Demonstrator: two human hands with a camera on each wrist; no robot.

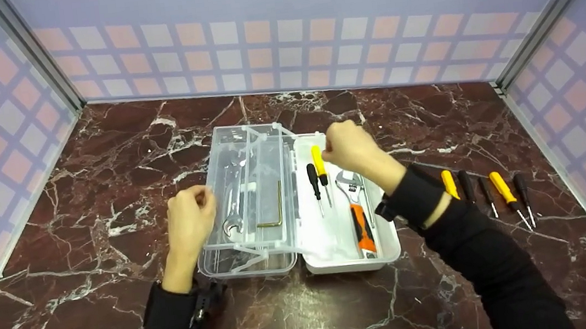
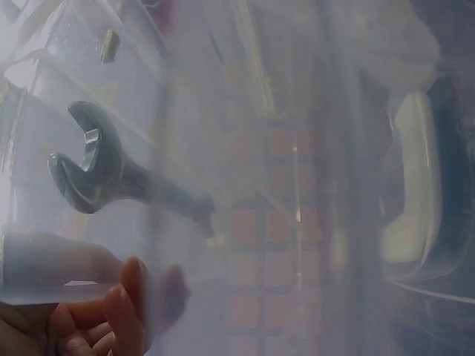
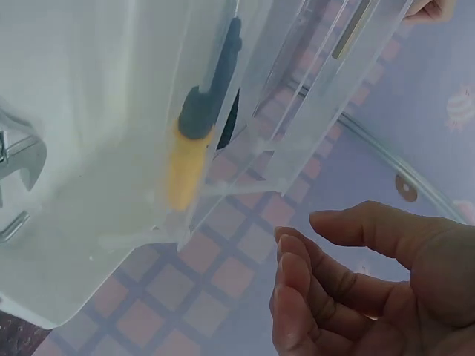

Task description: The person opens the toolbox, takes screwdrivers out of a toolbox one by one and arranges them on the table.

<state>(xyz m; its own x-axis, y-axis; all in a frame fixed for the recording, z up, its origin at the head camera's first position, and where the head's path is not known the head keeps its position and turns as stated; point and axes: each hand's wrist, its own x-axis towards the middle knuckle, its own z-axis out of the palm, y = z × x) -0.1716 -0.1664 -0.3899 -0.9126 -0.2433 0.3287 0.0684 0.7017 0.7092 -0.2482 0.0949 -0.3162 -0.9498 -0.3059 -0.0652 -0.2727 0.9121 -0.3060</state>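
Observation:
My left hand (image 1: 189,220) is at the left edge of a clear plastic tray (image 1: 244,245), thumb and index finger pinching its rim. Inside that tray lie an open-end wrench (image 1: 232,225) and a brass-coloured hex key (image 1: 279,210). Above the far end of the white toolbox (image 1: 331,256), my right hand (image 1: 351,147) hovers with loosely bent fingers; the right wrist view shows a gap between thumb and fingers, nothing in it. Close by is a yellow-and-black screwdriver (image 1: 319,162), alongside a black screwdriver (image 1: 313,176). An orange-handled adjustable wrench (image 1: 361,223) lies in the toolbox.
To the right on the marbled table (image 1: 310,317) lie several more screwdrivers, among them a yellow one (image 1: 503,188) and a black one (image 1: 520,186). The lid (image 1: 250,269) opens leftward beneath the clear trays. Patterned panels (image 1: 307,47) enclose the back and sides.

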